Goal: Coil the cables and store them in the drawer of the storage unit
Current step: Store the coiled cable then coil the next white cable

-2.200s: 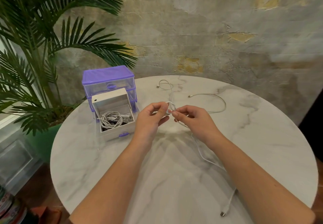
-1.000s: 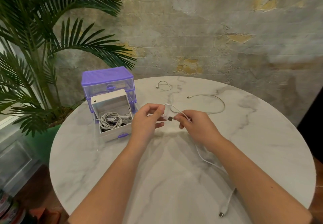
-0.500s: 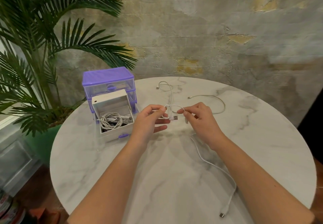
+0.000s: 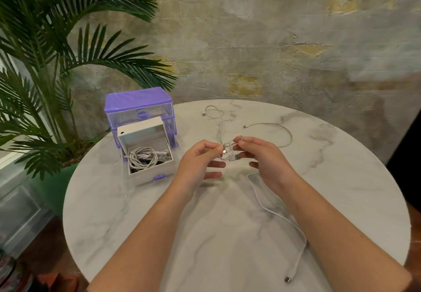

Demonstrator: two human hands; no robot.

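Note:
A purple storage unit [image 4: 139, 107] stands at the table's left, its white drawer [image 4: 149, 173] pulled out with coiled cables [image 4: 142, 158] inside. Above the table's middle, my left hand [image 4: 198, 164] pinches the plug end of a white cable [image 4: 276, 217] between thumb and forefinger. My right hand [image 4: 262, 155] pinches a small loop of the same cable close by. The cable's tail runs over the table under my right forearm to a plug [image 4: 288, 280] near the front edge.
Two more white cables [image 4: 282, 130] lie loose behind my hands, one curling towards the far edge [image 4: 213, 110]. The round marble table [image 4: 127, 223] stands against a rough wall. A potted palm [image 4: 45, 64] stands left of the table.
My hands have drawn closer together and a small loop of cable has formed between them. More of the tail has slid up the table towards my right hand.

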